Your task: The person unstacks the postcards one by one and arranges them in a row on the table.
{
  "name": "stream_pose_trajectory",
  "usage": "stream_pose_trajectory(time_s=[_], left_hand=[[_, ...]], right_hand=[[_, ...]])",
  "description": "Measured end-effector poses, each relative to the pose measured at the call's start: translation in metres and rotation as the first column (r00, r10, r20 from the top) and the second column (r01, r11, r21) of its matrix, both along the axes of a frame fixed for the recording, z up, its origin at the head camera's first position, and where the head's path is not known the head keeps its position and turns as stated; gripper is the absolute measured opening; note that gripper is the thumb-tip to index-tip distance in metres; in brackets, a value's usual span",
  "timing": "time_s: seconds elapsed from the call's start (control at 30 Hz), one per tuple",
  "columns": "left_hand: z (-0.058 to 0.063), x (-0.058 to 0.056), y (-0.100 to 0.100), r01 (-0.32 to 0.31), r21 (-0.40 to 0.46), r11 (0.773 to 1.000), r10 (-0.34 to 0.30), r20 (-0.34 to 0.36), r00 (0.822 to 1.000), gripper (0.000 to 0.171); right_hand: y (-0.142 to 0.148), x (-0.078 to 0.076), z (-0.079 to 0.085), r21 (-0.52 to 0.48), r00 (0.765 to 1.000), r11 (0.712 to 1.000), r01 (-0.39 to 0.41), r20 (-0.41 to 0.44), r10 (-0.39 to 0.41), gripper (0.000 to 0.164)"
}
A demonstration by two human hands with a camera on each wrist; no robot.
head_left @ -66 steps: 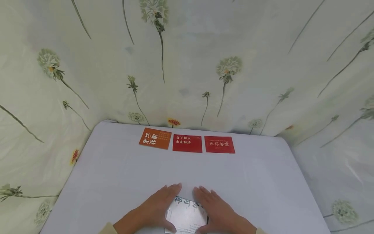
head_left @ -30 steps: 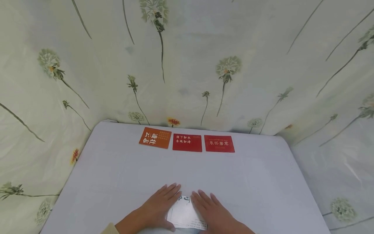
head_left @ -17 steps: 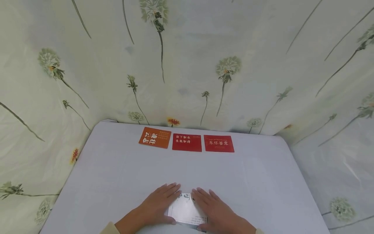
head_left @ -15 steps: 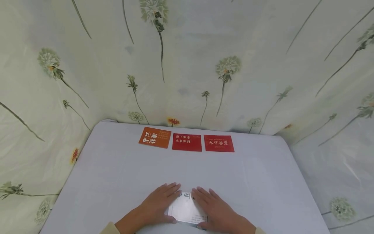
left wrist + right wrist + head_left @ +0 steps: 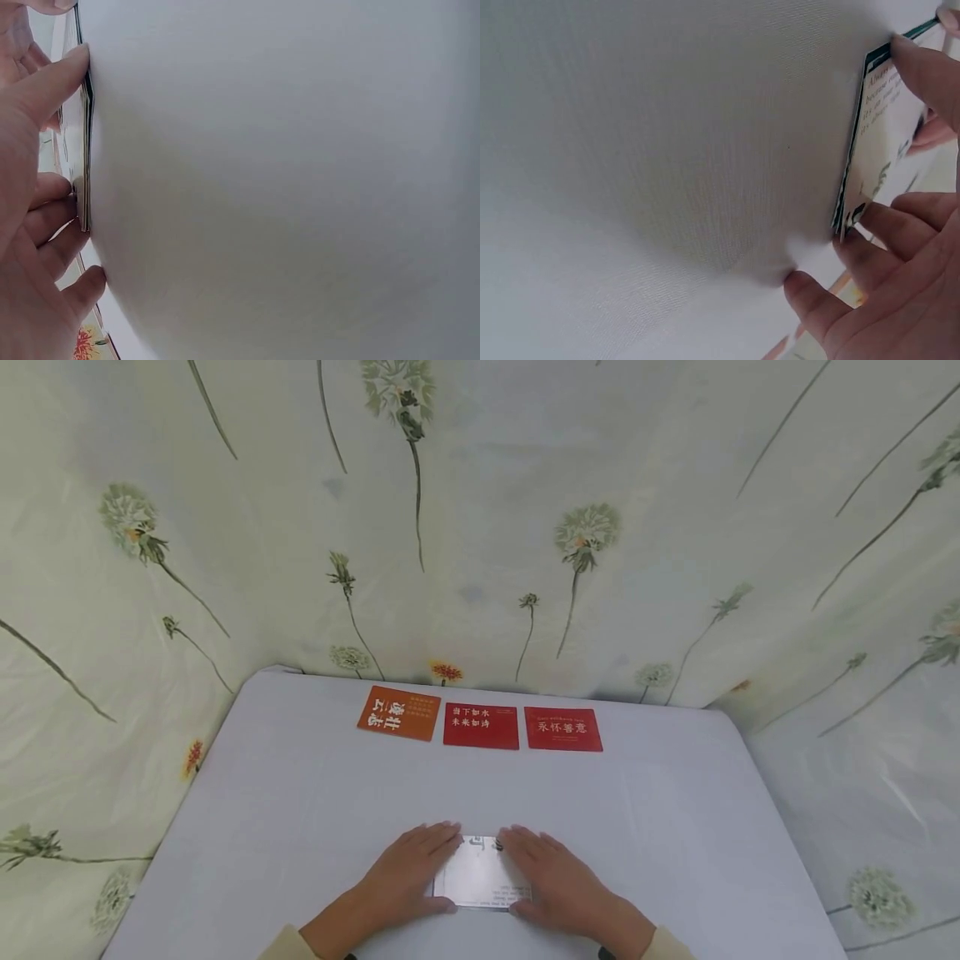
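A small stack of white cards (image 5: 480, 875) with dark green characters lies on the white table near its front. My left hand (image 5: 408, 877) holds its left side, thumb at the near edge and fingers toward the far corner. On the right side my right hand (image 5: 555, 885) holds it the same way. In the left wrist view the edges of the card stack (image 5: 85, 150) show several thin layers between thumb and fingers. Green borders and small print show on the card stack (image 5: 877, 127) in the right wrist view. My palms cover its side edges from above.
Along the back of the table (image 5: 300, 793) lie an orange card (image 5: 399, 713), a red card (image 5: 481, 727) and another red card (image 5: 564, 730), side by side. Behind and beside the table hangs a pale cloth (image 5: 480, 527) with dandelion prints.
Both hands have slid the card stack a little away from the front edge. Cards that jutted out unevenly at the near side now sit more squarely together. The back row is unmoved.
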State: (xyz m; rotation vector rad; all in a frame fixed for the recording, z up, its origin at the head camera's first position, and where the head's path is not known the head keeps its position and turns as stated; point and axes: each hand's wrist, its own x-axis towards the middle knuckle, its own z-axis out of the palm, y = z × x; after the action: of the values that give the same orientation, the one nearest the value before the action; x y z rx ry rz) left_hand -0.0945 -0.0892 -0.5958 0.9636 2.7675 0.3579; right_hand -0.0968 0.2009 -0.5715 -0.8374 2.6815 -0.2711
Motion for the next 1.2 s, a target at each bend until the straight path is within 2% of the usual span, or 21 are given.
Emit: stream_pose_trajectory(time_s=[0.3, 0.5, 0.9, 1.2], left_hand=[[0.003, -0.002, -0.001, -0.020, 0.054, 0.998, 0.019, 0.018, 1.000, 0.093], [0.004, -0.004, -0.001, -0.030, 0.095, 0.995, 0.026, 0.042, 0.999, 0.092], [0.011, -0.006, -0.002, -0.051, 0.125, 0.991, 0.037, 0.109, 0.993, 0.092], [0.021, -0.013, -0.003, -0.032, 0.161, 0.986, 0.016, 0.098, 0.995, 0.092]], right_hand=[[0.002, 0.001, 0.000, -0.011, 1.000, 1.000, 0.008, 0.012, -0.008, 0.108], [0.003, 0.001, -0.001, -0.027, 1.000, 1.000, 0.015, -0.009, -0.015, 0.104], [0.002, -0.001, 0.003, -0.036, 0.999, 0.999, 0.011, -0.034, -0.012, 0.096], [0.002, -0.009, 0.008, -0.052, 0.999, 0.998, 0.035, -0.035, -0.037, 0.098]])
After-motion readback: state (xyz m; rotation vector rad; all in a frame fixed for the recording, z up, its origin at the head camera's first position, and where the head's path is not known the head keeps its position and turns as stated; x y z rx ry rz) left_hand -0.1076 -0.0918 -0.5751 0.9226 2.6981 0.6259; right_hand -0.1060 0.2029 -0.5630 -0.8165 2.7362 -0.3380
